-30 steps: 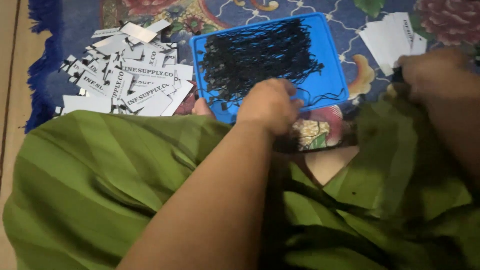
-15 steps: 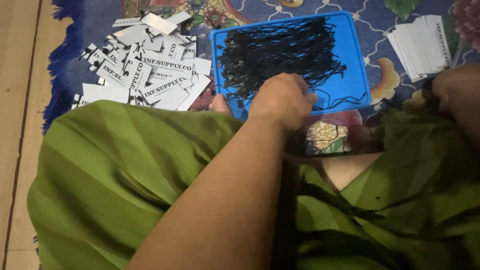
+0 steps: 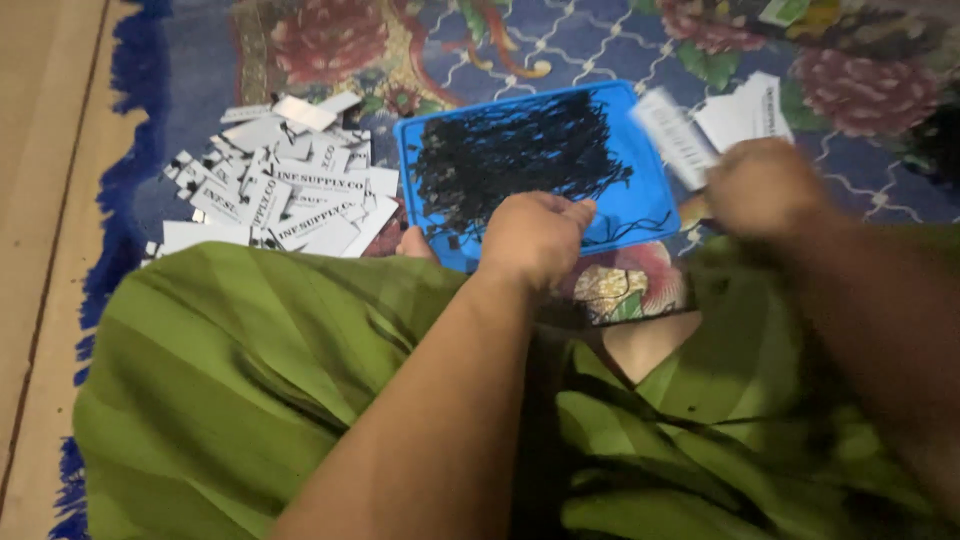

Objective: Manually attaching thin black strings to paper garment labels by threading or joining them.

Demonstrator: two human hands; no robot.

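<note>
A blue tray [image 3: 640, 200] lies on the patterned rug, filled with a tangle of thin black strings [image 3: 510, 160]. My left hand [image 3: 535, 235] rests at the tray's near edge, fingers curled, pinching at the black strings. My right hand [image 3: 765, 185], blurred by motion, holds a white paper tag [image 3: 675, 135] up over the tray's right edge. A small stack of white tags [image 3: 750, 110] lies on the rug just beyond that hand.
A heap of white printed tags with strings [image 3: 280, 195] lies left of the tray. My green-clad legs [image 3: 260, 370] fill the foreground. The floral rug [image 3: 480, 40] ends in a blue fringe at the left, with bare floor [image 3: 40, 200] beyond.
My right hand has come in from the right edge toward the tray, now with a white tag in it. My left hand stays at the tray's near edge.
</note>
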